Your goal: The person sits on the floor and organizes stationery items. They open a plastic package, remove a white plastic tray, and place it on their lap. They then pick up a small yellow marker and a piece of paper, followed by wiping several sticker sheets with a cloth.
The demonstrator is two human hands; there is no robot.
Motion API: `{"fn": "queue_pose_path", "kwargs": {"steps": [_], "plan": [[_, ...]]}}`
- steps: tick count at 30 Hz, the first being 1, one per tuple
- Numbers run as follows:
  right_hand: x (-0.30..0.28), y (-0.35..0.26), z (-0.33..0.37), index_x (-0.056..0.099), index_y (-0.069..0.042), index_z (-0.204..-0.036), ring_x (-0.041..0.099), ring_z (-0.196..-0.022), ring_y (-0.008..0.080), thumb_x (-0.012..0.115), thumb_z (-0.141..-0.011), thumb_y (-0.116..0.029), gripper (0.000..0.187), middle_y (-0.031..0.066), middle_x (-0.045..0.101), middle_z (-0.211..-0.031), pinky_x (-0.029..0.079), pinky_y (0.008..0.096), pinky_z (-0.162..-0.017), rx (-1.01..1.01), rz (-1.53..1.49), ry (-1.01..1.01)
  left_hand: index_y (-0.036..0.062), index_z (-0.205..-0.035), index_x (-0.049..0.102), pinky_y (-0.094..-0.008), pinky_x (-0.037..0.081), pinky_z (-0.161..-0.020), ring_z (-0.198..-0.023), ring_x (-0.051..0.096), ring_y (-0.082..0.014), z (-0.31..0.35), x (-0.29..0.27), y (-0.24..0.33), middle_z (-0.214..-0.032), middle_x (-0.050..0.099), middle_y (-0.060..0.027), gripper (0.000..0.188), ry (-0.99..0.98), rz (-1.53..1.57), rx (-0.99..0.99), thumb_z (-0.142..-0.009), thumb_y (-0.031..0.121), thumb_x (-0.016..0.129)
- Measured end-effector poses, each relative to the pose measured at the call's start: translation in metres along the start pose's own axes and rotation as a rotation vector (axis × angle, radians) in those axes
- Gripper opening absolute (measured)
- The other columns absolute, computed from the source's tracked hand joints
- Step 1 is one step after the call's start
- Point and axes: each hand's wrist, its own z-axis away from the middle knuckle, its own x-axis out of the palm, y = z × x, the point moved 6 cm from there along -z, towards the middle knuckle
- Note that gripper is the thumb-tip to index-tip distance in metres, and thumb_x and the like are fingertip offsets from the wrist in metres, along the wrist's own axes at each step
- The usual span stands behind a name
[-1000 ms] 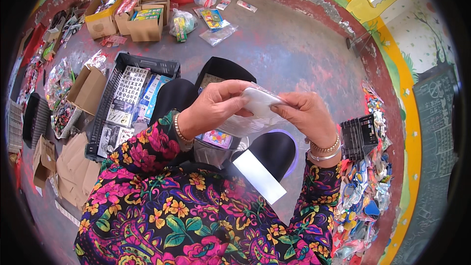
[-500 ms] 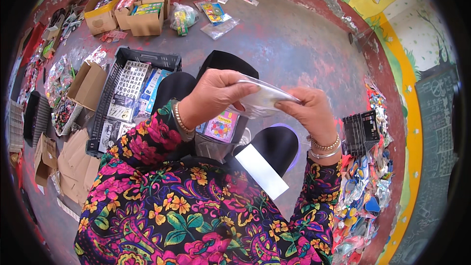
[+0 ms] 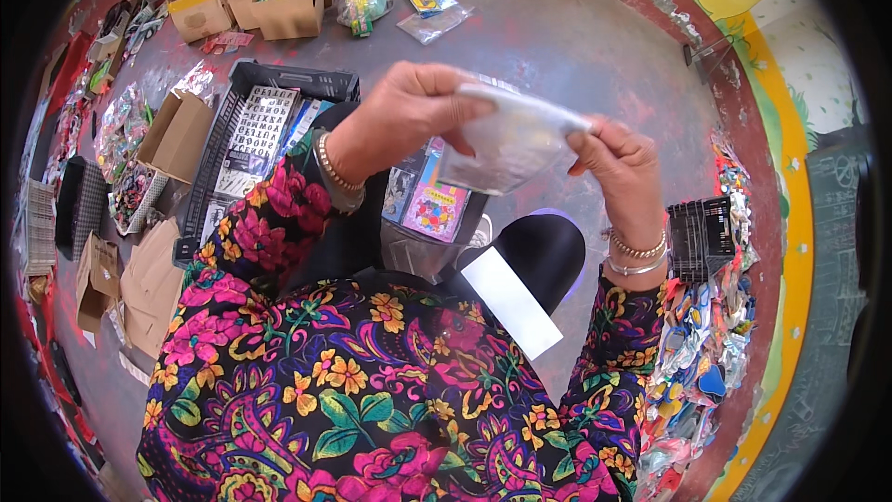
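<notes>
A clear plastic packet (image 3: 506,144) with a pale edge is stretched between my two hands over my lap, slightly blurred. My left hand (image 3: 418,116) pinches its upper left corner. My right hand (image 3: 618,163) grips the upper right corner between thumb and fingers. Below the packet, a dark container (image 3: 418,258) between my knees holds colourful flat packets (image 3: 434,209), partly hidden. Across my right thigh lies a blank white strip of card (image 3: 513,302).
Left of my legs stands a black crate (image 3: 297,79) with letter sheets (image 3: 255,139). Cardboard boxes (image 3: 290,14) and plastic bags (image 3: 362,2) are farther off. At the right, a small black basket (image 3: 699,237) sits beside a heap of bright small goods (image 3: 697,381).
Both hands have risen away from my body, carrying the packet. Its flat face now shows more, and more of the colourful packets underneath is visible.
</notes>
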Motion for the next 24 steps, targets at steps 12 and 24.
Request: {"fn": "queue_pose_path", "kwargs": {"steps": [12,24], "plan": [[0.01,0.082,-0.024,0.063,0.002,-0.105,0.057,-0.086,0.0091,0.066,-0.081,-0.008,0.026,0.0023,0.065,-0.094,0.044,0.0234,-0.08,0.299,-0.012,-0.237,0.0002,-0.104,0.056,-0.0186,0.05,-0.058,-0.067,0.054,-0.0048,-0.027,-0.064,-0.001,-0.084,0.059,-0.0016,0.023,0.326,0.425,0.018,-0.09,0.019,0.057],[-0.001,0.185,-0.061,0.058,0.001,-0.099,0.06,-0.07,0.0133,0.06,-0.073,-0.001,0.026,0.0077,0.064,-0.082,0.048,0.0261,-0.061,0.446,0.171,-0.184,0.0073,-0.11,0.056,-0.0289,0.043,-0.079,-0.106,0.051,-0.0135,0.005,-0.104,-0.06,-0.11,0.059,-0.0046,0.027,0.666,0.31,-0.073,-0.093,0.027,0.046]]}}
